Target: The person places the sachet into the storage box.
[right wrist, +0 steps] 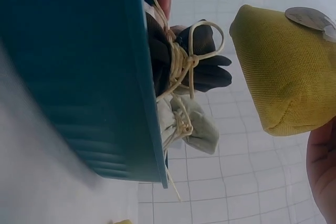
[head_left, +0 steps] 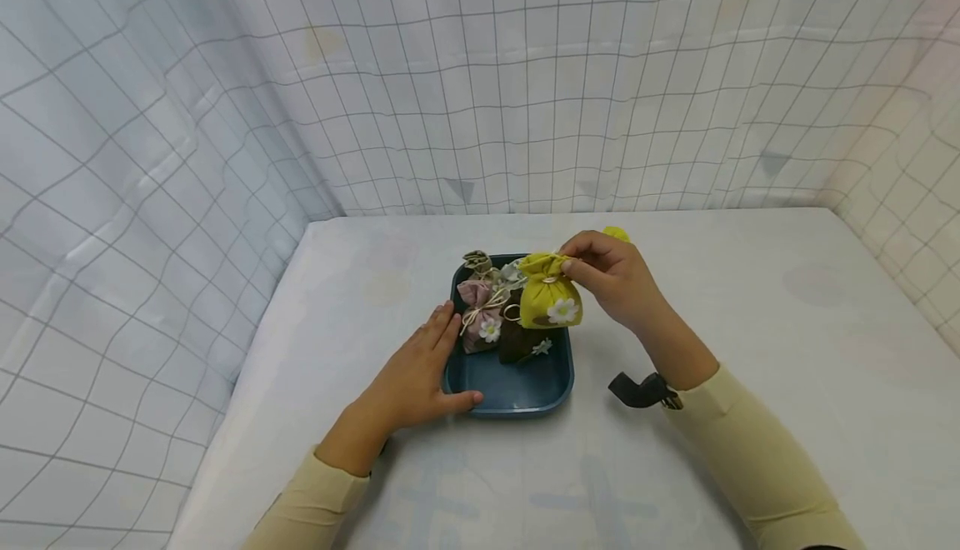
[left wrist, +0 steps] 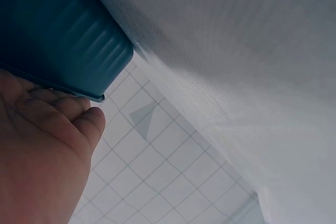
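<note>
My right hand [head_left: 611, 279] pinches the gathered neck of a yellow drawstring pouch [head_left: 551, 300] with a white flower on it. The pouch hangs above the right side of a dark blue tray [head_left: 517, 387]; in the right wrist view a gap separates it from the tray's contents. Fingers of my left hand [head_left: 412, 375] lie straight along the tray's left rim, its thumb at the near left corner. Inside the tray sit a pink pouch [head_left: 482, 337], a dark brown pouch [right wrist: 207, 66], a pale green pouch [right wrist: 197, 129] and, at the far left corner, an olive-brown pouch [head_left: 477, 262].
Another yellow thing [head_left: 616, 233] shows on the table behind my right hand, mostly hidden by it. A white cloth [head_left: 750, 325] covers the table. Grid-patterned curtains [head_left: 525, 117] stand along the back and both sides. A black wrist mount [head_left: 637, 389] juts from my right wrist.
</note>
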### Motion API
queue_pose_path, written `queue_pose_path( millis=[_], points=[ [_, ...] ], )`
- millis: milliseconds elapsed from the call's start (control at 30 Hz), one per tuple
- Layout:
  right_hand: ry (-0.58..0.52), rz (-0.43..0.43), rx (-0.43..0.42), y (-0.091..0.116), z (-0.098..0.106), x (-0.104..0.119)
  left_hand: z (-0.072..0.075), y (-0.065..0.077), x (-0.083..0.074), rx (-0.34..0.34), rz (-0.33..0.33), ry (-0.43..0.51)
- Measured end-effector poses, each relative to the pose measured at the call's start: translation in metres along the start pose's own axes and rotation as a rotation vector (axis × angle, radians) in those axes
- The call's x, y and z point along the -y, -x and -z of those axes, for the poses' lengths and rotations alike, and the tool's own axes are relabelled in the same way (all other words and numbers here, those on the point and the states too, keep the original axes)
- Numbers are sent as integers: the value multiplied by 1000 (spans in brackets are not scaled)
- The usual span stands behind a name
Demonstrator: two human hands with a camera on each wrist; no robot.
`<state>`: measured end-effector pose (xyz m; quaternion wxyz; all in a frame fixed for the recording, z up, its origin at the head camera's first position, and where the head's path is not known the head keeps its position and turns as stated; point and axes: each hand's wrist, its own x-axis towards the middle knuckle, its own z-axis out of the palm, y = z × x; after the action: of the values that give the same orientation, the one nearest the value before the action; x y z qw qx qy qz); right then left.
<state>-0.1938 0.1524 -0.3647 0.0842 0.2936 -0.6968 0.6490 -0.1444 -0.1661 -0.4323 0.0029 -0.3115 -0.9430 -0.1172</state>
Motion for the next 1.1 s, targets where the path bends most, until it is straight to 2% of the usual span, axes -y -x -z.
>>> queue_pose_path(
  millis=[433, 633, 900, 1100],
  points=[
    [-148, 53, 131, 4, -23, 2, -1, 0, 1, -7, 7, -1],
    [-77, 74, 191, 3, -31, 7, 0, 0, 1, 1, 9, 2],
    [-12, 9, 307, -1, -42, 14, 0, 1, 1, -5, 5, 9],
    [69, 39, 368, -3, -49, 11, 0, 1, 1, 0, 8, 8]
  ],
)
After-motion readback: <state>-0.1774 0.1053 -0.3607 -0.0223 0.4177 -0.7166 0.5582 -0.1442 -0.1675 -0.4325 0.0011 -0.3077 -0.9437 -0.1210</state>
